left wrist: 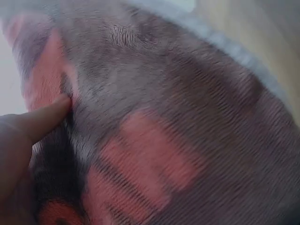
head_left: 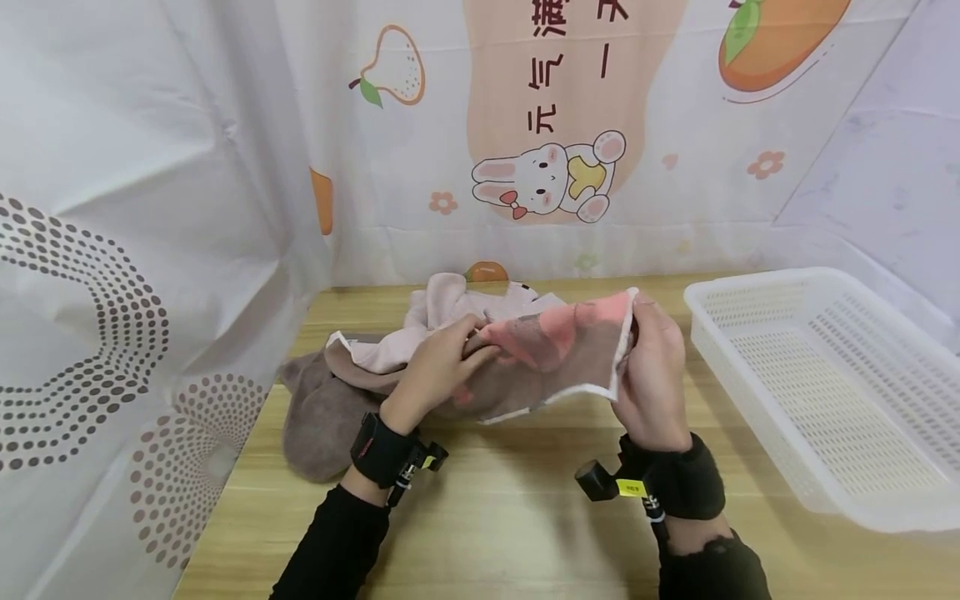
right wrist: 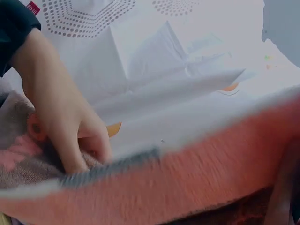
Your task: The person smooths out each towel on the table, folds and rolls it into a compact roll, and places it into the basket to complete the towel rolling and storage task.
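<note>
Brown plush cloth (head_left: 551, 358), white-edged, between fingers (left wrist: 49, 117)

Left hand (left wrist: 14, 145) on a printed plush cloth (left wrist: 187, 103)

The cloth fills most of the left wrist view, its short pile brown-grey and slightly blurred. The hand shows at the left edge, one of its fingers (left wrist: 47, 118) stretched out with the tip touching the cloth beside a coral-pink patch (left wrist: 44, 77). A near-black patch (left wrist: 54, 161) runs below that fingertip, with an orange-red mark (left wrist: 51, 208) at its foot. Broad coral-pink bars (left wrist: 150, 161) lie lower, near the middle. Whitish edging (left wrist: 225, 44) curves along the upper right side; past it shows the pale tan counter (left wrist: 265, 28).
</note>
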`<action>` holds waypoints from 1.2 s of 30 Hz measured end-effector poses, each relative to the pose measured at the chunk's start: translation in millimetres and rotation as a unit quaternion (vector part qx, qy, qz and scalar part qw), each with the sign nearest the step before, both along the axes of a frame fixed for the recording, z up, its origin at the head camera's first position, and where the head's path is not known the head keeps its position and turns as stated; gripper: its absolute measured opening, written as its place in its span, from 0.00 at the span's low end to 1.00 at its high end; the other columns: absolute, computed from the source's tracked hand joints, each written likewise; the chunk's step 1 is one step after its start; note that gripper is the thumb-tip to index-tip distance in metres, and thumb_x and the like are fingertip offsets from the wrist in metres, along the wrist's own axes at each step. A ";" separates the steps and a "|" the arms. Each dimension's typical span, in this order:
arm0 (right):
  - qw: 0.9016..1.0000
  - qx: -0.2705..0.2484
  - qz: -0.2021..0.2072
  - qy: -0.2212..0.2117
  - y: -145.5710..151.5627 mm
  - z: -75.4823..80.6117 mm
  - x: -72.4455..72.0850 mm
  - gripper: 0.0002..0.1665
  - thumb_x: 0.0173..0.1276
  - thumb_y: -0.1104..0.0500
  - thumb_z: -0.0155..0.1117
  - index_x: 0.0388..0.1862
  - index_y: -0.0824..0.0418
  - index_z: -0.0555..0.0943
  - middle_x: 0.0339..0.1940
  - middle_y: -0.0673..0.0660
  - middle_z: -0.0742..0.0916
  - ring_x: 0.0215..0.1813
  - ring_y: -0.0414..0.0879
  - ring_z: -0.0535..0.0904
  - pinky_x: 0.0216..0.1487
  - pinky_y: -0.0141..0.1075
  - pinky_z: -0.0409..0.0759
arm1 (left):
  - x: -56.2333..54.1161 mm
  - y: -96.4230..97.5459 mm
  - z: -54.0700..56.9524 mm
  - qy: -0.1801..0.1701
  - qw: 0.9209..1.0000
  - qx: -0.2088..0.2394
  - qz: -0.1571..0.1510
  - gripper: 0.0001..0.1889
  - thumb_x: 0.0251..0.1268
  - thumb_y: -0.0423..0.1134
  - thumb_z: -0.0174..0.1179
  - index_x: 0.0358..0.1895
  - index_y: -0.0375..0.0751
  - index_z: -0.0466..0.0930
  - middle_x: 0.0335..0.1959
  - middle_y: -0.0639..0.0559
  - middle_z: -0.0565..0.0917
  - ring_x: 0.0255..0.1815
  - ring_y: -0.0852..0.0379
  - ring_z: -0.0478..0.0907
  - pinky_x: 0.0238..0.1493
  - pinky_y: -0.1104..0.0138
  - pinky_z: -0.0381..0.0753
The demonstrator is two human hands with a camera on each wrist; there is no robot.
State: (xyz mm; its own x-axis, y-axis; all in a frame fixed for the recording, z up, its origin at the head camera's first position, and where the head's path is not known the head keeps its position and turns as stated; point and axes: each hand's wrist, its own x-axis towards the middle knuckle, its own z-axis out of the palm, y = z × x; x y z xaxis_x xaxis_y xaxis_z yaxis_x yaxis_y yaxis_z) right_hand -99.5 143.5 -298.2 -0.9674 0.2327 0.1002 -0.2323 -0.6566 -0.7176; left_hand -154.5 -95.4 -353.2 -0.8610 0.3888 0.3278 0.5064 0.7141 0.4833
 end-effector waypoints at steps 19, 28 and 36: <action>0.998 -0.001 0.006 0.061 1.0 -4.5 0.3 0.10 0.80 0.63 0.45 0.48 0.70 0.70 0.44 0.61 0.83 0.43 0.47 0.85 0.46 0.36 0.84 | 36.6 37.8 -48.1 0.157 0.987 -0.004 -0.038 0.04 0.65 0.37 0.63 0.35 0.44 0.77 0.31 0.55 0.75 0.29 0.62 0.71 0.31 0.69 0.71; 0.920 0.357 0.120 0.106 -6.3 -12.3 7.5 0.33 0.67 0.66 0.67 0.68 0.59 0.65 0.68 0.54 0.73 0.70 0.48 0.69 0.67 0.39 0.72 | 36.1 33.3 -33.5 0.168 0.985 -0.009 -0.043 0.11 0.78 0.39 0.47 0.44 0.44 0.80 0.40 0.54 0.78 0.36 0.59 0.77 0.36 0.66 0.77; 0.681 0.687 0.063 0.246 -22.1 -40.8 5.0 0.48 0.49 0.52 0.83 0.66 0.63 0.70 0.65 0.60 0.76 0.71 0.58 0.63 0.71 0.53 0.63 | 37.9 35.5 -24.5 0.172 0.984 0.015 -0.048 0.11 0.78 0.41 0.48 0.41 0.45 0.81 0.40 0.54 0.80 0.35 0.61 0.77 0.35 0.70 0.75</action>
